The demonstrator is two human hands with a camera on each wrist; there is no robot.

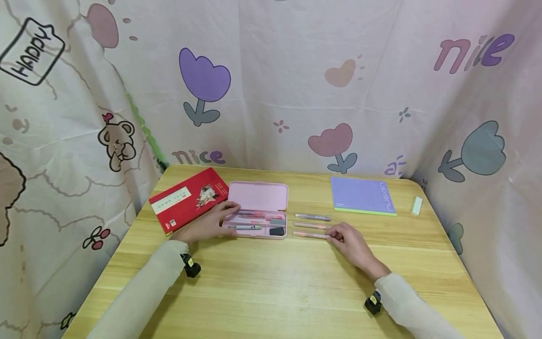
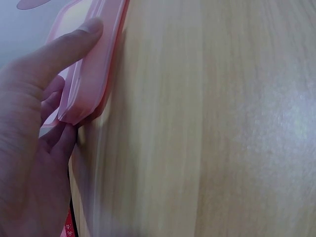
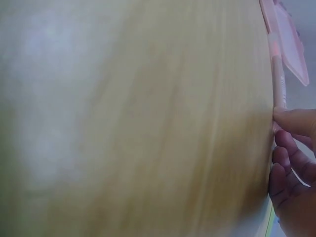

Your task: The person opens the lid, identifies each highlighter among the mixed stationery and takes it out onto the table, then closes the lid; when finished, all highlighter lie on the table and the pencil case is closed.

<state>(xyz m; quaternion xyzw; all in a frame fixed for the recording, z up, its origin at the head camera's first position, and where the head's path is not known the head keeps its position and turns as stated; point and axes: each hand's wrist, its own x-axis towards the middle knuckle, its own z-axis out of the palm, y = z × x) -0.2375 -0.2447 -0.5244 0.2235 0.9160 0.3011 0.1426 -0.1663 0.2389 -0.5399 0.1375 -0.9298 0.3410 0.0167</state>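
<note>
An opened pink pencil case [image 1: 258, 196] lies on the table, with several pens and a black-and-grey item or two inside. My left hand [image 1: 210, 221] grips its left end; in the left wrist view the thumb presses the case's front wall [image 2: 94, 74] while the fingers curl round the end. To the right of the case three slim pens lie side by side: a dark one [image 1: 312, 217], a middle one [image 1: 310, 226] and an orange-tinted one [image 1: 309, 235] nearest me. My right hand [image 1: 351, 242] pinches the right end of that nearest pen [image 3: 279, 81].
A red book [image 1: 186, 202] lies slanted left of the case, close to my left hand. Further right are a purple notebook [image 1: 362, 195] and a small white-and-green eraser-like block [image 1: 417, 205]. Printed curtains [image 1: 271, 94] hang round the wooden table [image 1: 288, 287].
</note>
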